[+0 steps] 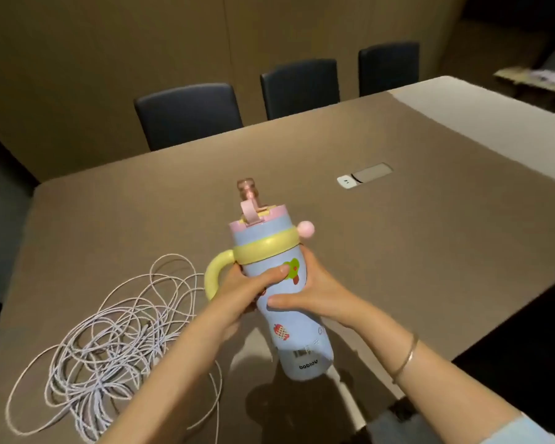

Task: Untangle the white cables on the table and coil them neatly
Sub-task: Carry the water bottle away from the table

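Note:
A tangle of white cables [109, 341] lies in loose overlapping loops on the brown table [430, 245], at the lower left. Neither hand touches the cables. Both hands hold a light-blue drinking bottle [297, 334] with fruit pictures, a yellow ring and handle, and a pink lid with a spout. The bottle is lifted above the table and tilted, its top pointing away from me. My left hand [247, 286] grips the bottle's upper body beside the yellow handle, thumb across the front. My right hand [308, 290] wraps the bottle's right side, thumb lying across it.
A power outlet panel [364, 175] is set into the table top at the far right. Three dark chairs [189, 115] stand along the far edge. The table's near edge runs under my forearms. A thin bracelet circles my right wrist [406, 358].

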`<state>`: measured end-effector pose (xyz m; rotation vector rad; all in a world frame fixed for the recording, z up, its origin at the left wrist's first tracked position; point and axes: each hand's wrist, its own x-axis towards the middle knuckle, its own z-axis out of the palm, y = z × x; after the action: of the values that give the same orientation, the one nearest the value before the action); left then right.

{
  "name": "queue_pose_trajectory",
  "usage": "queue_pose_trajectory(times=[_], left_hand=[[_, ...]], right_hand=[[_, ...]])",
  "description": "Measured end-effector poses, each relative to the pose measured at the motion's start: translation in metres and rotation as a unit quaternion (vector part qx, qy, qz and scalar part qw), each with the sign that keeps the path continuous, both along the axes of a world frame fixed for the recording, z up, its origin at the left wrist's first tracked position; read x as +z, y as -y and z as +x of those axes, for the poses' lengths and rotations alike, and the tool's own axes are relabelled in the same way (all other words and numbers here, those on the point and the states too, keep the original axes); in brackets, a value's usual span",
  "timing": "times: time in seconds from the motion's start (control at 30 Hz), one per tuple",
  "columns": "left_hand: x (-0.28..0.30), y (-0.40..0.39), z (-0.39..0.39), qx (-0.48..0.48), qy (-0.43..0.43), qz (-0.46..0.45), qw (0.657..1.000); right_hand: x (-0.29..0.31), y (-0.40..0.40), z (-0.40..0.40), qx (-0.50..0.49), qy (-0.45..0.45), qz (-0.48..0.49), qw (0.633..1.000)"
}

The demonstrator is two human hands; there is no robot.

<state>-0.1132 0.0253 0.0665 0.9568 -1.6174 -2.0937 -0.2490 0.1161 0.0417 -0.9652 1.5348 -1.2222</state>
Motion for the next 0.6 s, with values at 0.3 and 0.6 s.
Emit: queue_pose_trajectory(times=[0.3,0.6], left_hand=[[0.040,-0.075,-0.076,-0.139,-0.007,-0.066,0.988],[0.103,-0.213,-0.160,-0.271,-0.053,-0.142,0.951]], right_hand=[[0.037,-0.111,-0.039,-0.167,-0.007,-0.058,0.984],[0.095,-0.266,-0.091,-0.291,-0.062,-0.113,0.948]])
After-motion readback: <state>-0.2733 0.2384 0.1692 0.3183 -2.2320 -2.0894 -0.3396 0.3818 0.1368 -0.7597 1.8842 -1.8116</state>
